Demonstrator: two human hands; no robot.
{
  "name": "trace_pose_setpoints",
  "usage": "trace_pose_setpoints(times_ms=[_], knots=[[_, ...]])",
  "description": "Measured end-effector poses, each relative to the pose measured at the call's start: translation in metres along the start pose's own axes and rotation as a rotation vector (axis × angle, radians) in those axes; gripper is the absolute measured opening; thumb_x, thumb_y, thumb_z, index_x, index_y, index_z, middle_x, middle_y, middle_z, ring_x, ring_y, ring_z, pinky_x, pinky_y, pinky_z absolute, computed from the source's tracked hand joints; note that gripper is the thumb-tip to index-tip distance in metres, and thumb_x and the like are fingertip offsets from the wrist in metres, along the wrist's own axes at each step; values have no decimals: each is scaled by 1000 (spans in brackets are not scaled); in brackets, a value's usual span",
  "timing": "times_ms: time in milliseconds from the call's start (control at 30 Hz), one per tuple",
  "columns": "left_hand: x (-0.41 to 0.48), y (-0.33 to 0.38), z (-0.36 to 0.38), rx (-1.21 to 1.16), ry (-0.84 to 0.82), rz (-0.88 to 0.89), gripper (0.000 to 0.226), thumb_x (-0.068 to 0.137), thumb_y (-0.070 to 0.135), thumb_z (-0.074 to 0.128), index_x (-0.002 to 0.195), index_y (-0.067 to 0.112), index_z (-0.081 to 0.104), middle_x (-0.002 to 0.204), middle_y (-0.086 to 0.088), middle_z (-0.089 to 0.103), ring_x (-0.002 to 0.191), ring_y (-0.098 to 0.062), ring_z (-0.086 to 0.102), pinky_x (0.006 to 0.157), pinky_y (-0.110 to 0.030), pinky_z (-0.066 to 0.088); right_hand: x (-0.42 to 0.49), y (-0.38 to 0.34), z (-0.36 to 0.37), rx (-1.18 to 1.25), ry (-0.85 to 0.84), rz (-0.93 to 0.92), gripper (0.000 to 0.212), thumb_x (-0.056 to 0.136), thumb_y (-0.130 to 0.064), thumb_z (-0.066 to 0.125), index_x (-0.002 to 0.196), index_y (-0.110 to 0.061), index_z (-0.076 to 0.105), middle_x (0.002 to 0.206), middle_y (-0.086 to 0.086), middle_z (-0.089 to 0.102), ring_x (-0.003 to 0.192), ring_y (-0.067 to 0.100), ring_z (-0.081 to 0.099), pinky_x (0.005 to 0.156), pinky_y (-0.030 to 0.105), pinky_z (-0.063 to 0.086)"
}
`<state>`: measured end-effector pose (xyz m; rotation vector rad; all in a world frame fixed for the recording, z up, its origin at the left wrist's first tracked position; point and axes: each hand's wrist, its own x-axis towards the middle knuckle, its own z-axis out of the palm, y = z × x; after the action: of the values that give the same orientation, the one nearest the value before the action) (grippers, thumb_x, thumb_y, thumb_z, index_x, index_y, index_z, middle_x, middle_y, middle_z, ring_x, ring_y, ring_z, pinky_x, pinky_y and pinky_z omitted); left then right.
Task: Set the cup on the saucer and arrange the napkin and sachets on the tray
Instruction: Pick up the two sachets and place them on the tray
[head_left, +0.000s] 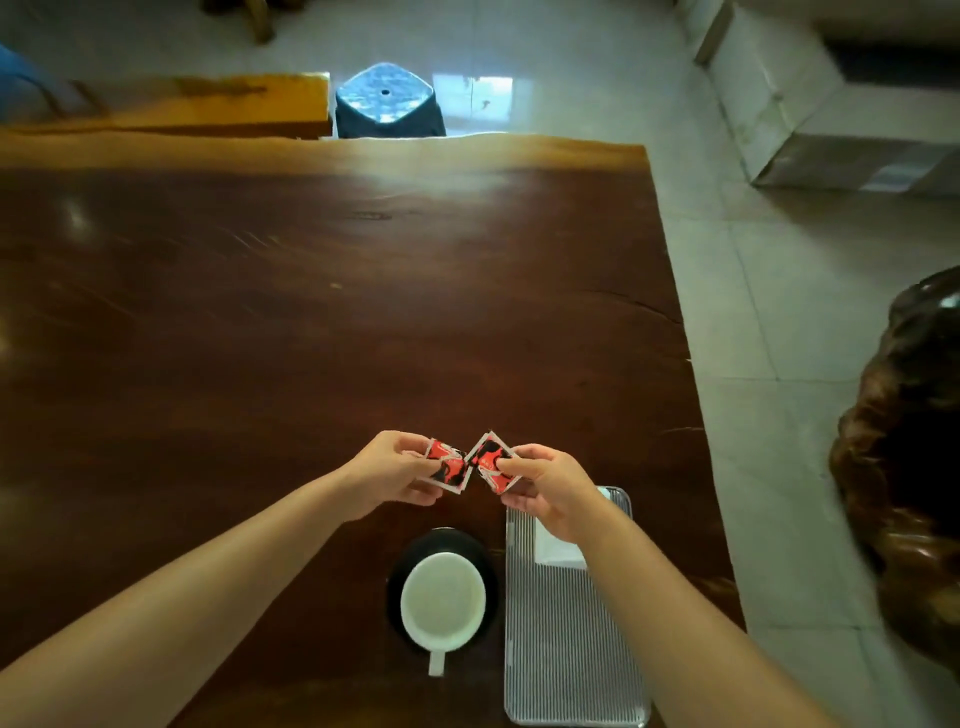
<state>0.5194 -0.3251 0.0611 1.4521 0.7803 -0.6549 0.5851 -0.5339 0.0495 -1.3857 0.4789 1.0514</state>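
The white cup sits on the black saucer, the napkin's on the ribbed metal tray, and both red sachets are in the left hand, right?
No: the head view shows one red sachet pinched in the left hand, the other sachet in the right hand. White cup on black saucer, white napkin on metal tray: correct.

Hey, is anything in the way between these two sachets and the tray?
Nothing visible blocks them. The left hand and right hand each pinch a sachet over the table, just beyond the tray. The napkin covers only its far end.
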Motion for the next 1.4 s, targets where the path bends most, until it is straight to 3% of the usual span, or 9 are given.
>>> trace_pose_setpoints(times_ms=[233,467,633,733,933,1100,1233,1333,1400], knots=[[-74,-16,70,-138,-152,75,26,91,-12,60,113,-1,69,91,-14,74,79,-20,73,76,-30,63,-83,28,-39,-39,-57,-94,17,87,-8,74,103,-2,71,92,15,73,79,26,65,71,33,56],[-111,-40,134,-52,-159,164,25,88,-1,71,113,-5,70,88,-13,71,71,-15,67,69,-25,60,-134,71,-75,-285,19,-221,29,82,-21,81,109,-12,73,95,8,75,79,17,67,68,32,55],[-115,-52,159,4,-189,157,20,92,-2,65,110,-4,72,92,-16,74,81,-22,72,89,-42,59,-155,90,-87,-456,22,-261,30,80,-28,83,108,-19,74,92,4,78,82,15,72,60,26,51],[-114,-58,172,40,-148,155,29,83,4,78,111,1,70,103,-18,75,96,-31,74,97,-50,56,-159,98,-93,-486,5,-250,24,83,-27,80,105,-17,76,92,1,78,85,16,73,62,24,51],[-113,-68,186,76,-42,217,34,80,7,81,112,9,66,103,-21,74,91,-32,76,88,-50,61,-163,112,-104,-346,-46,-244,31,79,-25,82,107,-14,76,96,3,79,89,20,77,80,36,61],[-114,-71,186,153,73,291,40,87,-2,72,122,14,64,97,-20,71,87,-30,77,82,-46,63,-161,117,-115,-120,-42,-203,27,86,-23,75,109,-10,73,100,10,78,88,26,74,76,36,57],[-116,-64,183,-121,87,169,22,95,-9,56,114,-4,65,108,-24,71,94,-29,76,83,-40,63,-163,119,-116,39,-60,-156,19,90,-13,71,109,-8,74,101,13,76,77,22,68,67,31,58],[-121,-58,192,-365,77,58,12,95,-10,55,100,-5,65,112,-24,70,100,-33,73,79,-37,64,-164,120,-113,76,-99,-160,19,88,-10,73,107,-7,74,96,11,76,78,22,70,70,32,59],[-125,-60,201,-345,72,19,7,93,-2,62,99,-1,66,110,-22,72,97,-34,73,79,-39,64,-165,120,-109,93,-110,-180,17,87,-9,74,103,-5,73,92,11,73,76,21,69,68,31,58]])
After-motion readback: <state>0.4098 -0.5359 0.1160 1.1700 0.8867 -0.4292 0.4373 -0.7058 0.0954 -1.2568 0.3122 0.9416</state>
